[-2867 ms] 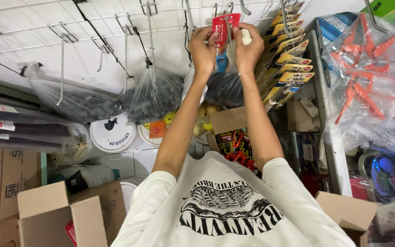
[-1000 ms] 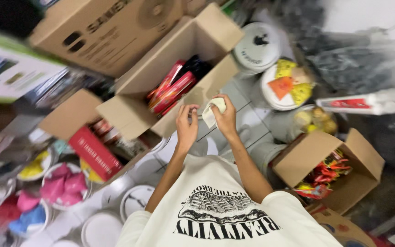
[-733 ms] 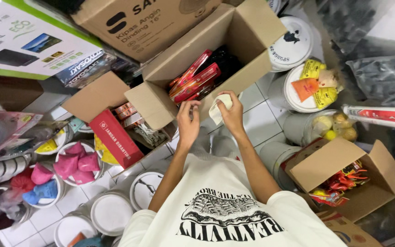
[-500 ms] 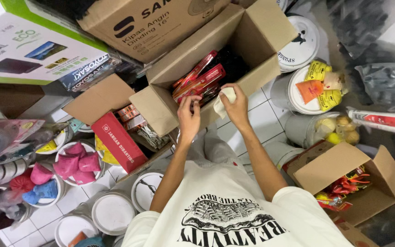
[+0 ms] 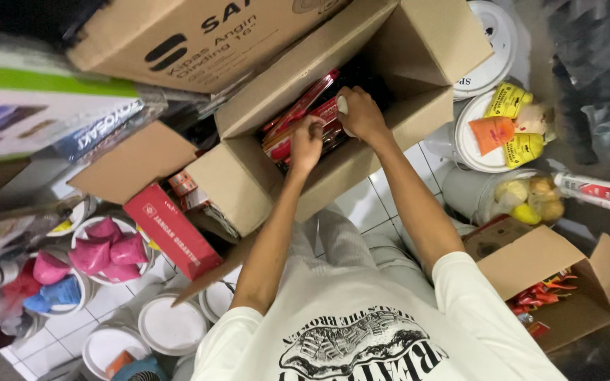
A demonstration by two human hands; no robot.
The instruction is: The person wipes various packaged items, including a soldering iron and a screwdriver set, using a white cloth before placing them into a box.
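Both my hands reach into an open cardboard box (image 5: 248,176) that holds several red flat packages (image 5: 305,116). My left hand (image 5: 307,141) has its fingers curled on the red packages. My right hand (image 5: 361,113) is closed around a small white object (image 5: 342,104), of which only an edge shows, and rests just above the packages. My arms come out of white short sleeves, and my printed white shirt fills the bottom of the view.
A larger closed carton (image 5: 199,35) lies behind the box. A red box (image 5: 171,229) and bowls of pink pouches (image 5: 107,247) sit left. White bucket lids (image 5: 171,328) are below. Yellow and orange packs (image 5: 506,123) and a small open box (image 5: 566,282) lie right.
Earlier my hands were raised at hanging goods on a wall rack. The view dropped to the floor, and both hands moved forward from my chest into the open box, the right still holding the white object.
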